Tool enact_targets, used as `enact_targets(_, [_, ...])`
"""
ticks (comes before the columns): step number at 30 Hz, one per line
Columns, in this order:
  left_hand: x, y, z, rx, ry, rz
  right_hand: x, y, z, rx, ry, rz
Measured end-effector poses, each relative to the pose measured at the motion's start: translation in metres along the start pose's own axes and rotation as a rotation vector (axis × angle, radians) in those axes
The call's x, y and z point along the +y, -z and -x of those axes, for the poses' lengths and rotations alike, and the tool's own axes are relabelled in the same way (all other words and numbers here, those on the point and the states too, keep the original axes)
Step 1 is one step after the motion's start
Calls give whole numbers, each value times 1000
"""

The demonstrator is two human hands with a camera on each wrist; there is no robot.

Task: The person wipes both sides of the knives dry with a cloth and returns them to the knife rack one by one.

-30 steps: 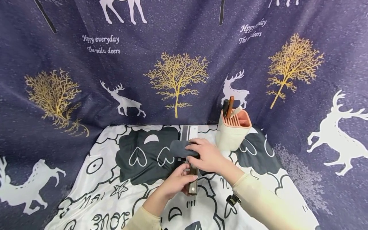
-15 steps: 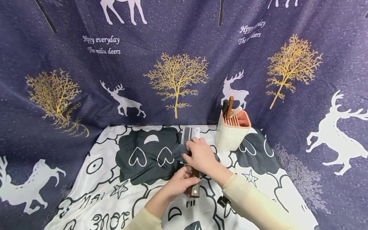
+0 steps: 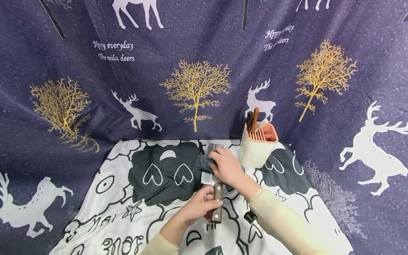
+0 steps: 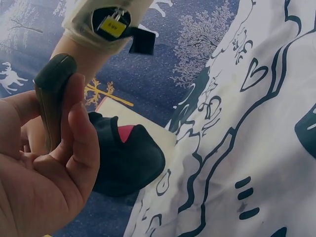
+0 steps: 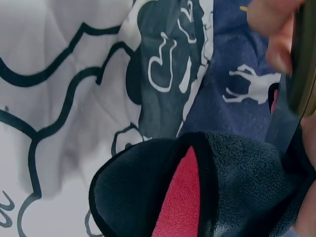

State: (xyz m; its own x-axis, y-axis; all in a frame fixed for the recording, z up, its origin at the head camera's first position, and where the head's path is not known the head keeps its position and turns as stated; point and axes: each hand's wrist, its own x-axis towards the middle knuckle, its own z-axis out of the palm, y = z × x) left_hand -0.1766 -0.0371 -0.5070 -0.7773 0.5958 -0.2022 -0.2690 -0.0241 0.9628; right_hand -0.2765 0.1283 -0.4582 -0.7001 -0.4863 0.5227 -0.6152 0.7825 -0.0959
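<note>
A cleaver with a broad steel blade (image 3: pixel 207 178) and a dark riveted handle (image 3: pixel 218 198) is held in front of me, blade pointing away. My left hand (image 3: pixel 198 207) grips that handle, thumb across it. Over the blade, my right hand (image 3: pixel 227 166) pinches a dark grey cloth (image 3: pixel 204 162) that covers the blade's middle. Parts of the blade show on both sides of the cloth. In the right wrist view, the folded cloth (image 5: pixel 242 177) has black edging and a red underside. The left wrist view shows the handle (image 4: pixel 53 86) between fingers and thumb, the cloth behind.
A white knife block (image 3: pixel 255 152) with an orange top stands right of the right hand. Several handles (image 3: pixel 255 119) stick out of its slots. The surface is covered by a black-and-white patterned sheet (image 3: pixel 108 209). A dark blue printed curtain (image 3: pixel 143 81) hangs behind.
The right hand has slid the cloth along the blade, away from the handle, and the cloth is more bunched. The cleaver has shifted slightly right and nearer. The left hand keeps its grip.
</note>
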Motion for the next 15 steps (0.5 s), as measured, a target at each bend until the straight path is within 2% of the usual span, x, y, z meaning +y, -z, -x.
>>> enact_targets(5, [0, -3, 3, -42, -6, 13, 16, 1, -6, -1, -2, -16])
enact_targets(15, [1, -6, 9, -73, -29, 18, 52, -1, -13, 3, -59, -15])
